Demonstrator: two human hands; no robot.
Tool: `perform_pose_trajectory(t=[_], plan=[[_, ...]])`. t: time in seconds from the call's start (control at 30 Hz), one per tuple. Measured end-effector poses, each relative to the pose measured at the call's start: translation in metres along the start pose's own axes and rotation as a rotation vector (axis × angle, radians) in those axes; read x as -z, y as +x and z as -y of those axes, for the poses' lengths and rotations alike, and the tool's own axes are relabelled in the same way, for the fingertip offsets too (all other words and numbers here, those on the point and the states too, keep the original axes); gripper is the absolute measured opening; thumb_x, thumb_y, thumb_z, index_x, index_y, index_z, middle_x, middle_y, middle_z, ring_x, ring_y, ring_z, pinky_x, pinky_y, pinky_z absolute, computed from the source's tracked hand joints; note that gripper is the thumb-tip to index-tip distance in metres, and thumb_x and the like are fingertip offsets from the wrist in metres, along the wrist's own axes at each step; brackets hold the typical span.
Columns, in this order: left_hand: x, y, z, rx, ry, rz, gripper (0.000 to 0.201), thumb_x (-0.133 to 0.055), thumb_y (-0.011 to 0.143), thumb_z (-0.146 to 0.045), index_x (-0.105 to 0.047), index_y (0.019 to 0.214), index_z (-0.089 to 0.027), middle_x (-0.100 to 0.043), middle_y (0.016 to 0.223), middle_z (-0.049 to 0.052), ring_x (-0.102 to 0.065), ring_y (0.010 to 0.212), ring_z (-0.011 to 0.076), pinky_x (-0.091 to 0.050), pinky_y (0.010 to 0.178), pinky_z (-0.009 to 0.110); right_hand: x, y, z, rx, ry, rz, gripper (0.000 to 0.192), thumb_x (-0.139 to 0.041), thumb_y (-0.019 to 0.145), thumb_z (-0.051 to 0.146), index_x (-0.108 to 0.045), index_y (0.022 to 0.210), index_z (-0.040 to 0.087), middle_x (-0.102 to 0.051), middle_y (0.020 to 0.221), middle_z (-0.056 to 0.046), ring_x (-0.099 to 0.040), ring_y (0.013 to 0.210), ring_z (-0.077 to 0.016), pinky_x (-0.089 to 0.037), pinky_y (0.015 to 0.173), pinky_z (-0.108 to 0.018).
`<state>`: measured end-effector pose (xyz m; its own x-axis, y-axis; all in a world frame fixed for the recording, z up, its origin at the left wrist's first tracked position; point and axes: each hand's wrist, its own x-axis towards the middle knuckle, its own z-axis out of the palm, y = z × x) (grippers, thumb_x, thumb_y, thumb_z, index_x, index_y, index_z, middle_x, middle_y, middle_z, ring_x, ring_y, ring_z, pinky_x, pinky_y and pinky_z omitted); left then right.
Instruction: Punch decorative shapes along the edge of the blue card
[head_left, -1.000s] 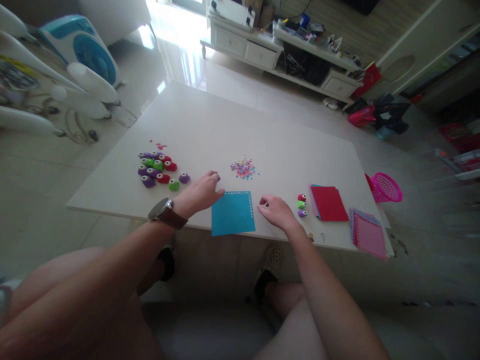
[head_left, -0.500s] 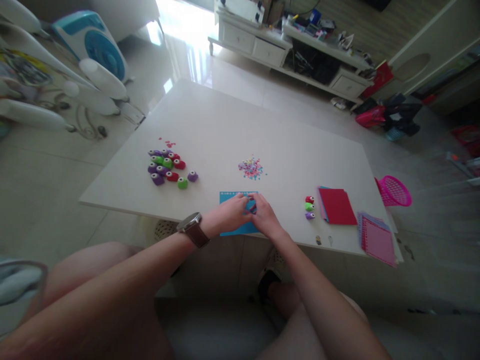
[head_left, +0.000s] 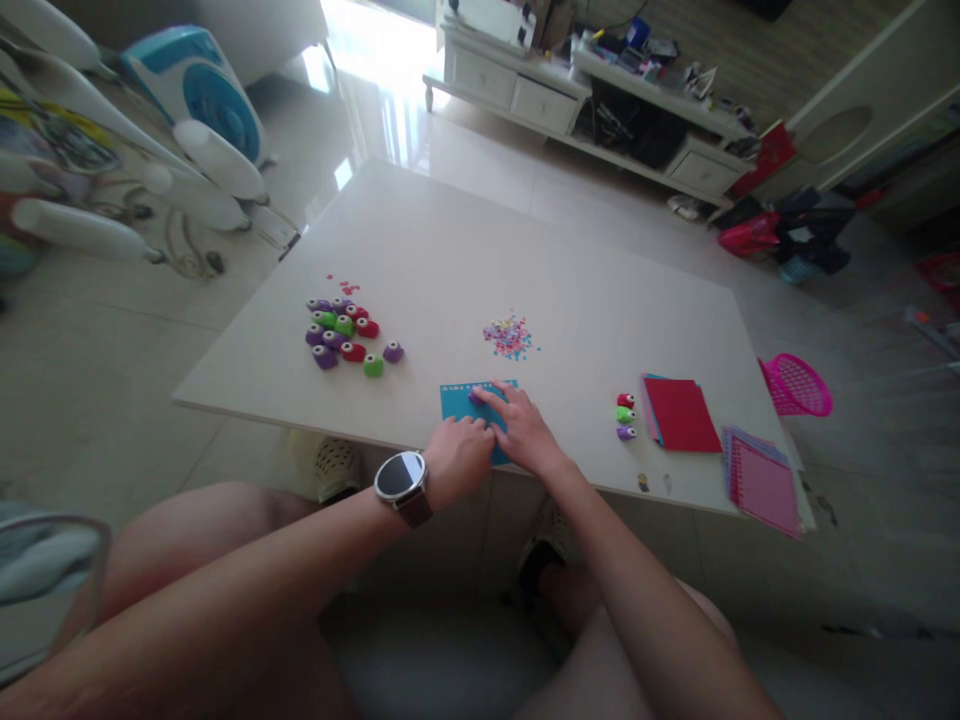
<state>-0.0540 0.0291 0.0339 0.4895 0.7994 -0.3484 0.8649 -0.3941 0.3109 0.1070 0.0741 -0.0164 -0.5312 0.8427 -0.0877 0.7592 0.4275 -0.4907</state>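
Note:
A blue sheet of paper [head_left: 456, 402] lies at the table's front edge, with a row of small punched holes along its far edge. On it a small purple craft punch [head_left: 475, 396] is partly covered by my right hand [head_left: 523, 430]. The index fingertip is on the punch, with the thumb lower down near my left hand. My left hand [head_left: 461, 455], with a watch on its wrist, has its fingers curled over the sheet's near part. Beyond the sheet lies a heap of coloured paper bits [head_left: 510, 337].
Several purple, green and red punches [head_left: 343, 326] stand to the left, near some red bits [head_left: 349, 288]. Three more punches [head_left: 625, 414] stand on the right by red paper [head_left: 681, 415] and punched pink sheets [head_left: 763, 488]. A pink basket [head_left: 799, 385] is beyond the table's right edge.
My left hand has drawn back toward me and curled its fingers over the sheet. My right hand's fingers now reach further left, and the purple punch shows. The view has shifted slightly.

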Motion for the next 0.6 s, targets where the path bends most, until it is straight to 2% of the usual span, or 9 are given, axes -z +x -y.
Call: perform_pose_trajectory(t=[0.1,0.2,0.3,0.47,0.6], plan=[[0.004,0.001,0.0,0.003,-0.001,0.006,0.024,-0.06,0.098,-0.018,-0.074,0.117,-0.011,-0.075,0.123,0.017,-0.072,0.114,0.0325,-0.058,0.099,0.045,0.001,0.001,-0.001,0.036,0.046,-0.014,0.047,-0.058,0.092,0.009,-0.063,0.136,0.026,-0.054,0.156,-0.01,-0.05,0.137,-0.0296,-0.046,0.113,-0.049],[0.004,0.002,0.001,0.0,-0.013,0.01,0.026,-0.06,0.099,-0.019,-0.072,0.12,-0.009,-0.075,0.123,0.018,-0.072,0.114,0.0335,-0.057,0.099,0.046,0.0,0.003,-0.003,0.037,0.069,-0.028,0.026,-0.057,0.092,0.009,-0.064,0.113,0.023,-0.068,0.125,-0.01,-0.06,0.114,-0.0258,-0.05,0.102,-0.042],[0.003,0.002,0.001,0.0,-0.022,0.014,0.025,-0.061,0.098,-0.019,-0.072,0.118,-0.01,-0.074,0.123,0.019,-0.073,0.113,0.0344,-0.056,0.097,0.046,0.0,0.004,-0.004,0.008,0.035,-0.049,0.016,-0.056,0.094,0.01,-0.061,0.102,0.022,-0.067,0.103,-0.007,-0.06,0.096,-0.0244,-0.05,0.091,-0.038],[0.009,0.001,0.008,0.018,-0.011,-0.002,0.021,-0.06,0.098,-0.022,-0.073,0.111,-0.012,-0.075,0.115,0.019,-0.072,0.108,0.0357,-0.052,0.101,0.052,0.018,0.005,-0.016,-0.042,0.035,-0.102,0.02,-0.057,0.088,0.006,-0.06,0.099,0.023,-0.068,0.099,-0.006,-0.062,0.093,-0.0237,-0.048,0.088,-0.035],[0.011,0.004,0.011,0.03,0.058,-0.079,0.019,-0.055,0.098,-0.017,-0.071,0.108,-0.013,-0.072,0.112,0.018,-0.068,0.11,0.035,-0.049,0.103,0.052,0.035,0.002,-0.035,-0.116,0.044,-0.144,0.021,-0.058,0.082,0.005,-0.06,0.093,0.023,-0.068,0.097,-0.005,-0.064,0.089,-0.0225,-0.049,0.086,-0.034]])
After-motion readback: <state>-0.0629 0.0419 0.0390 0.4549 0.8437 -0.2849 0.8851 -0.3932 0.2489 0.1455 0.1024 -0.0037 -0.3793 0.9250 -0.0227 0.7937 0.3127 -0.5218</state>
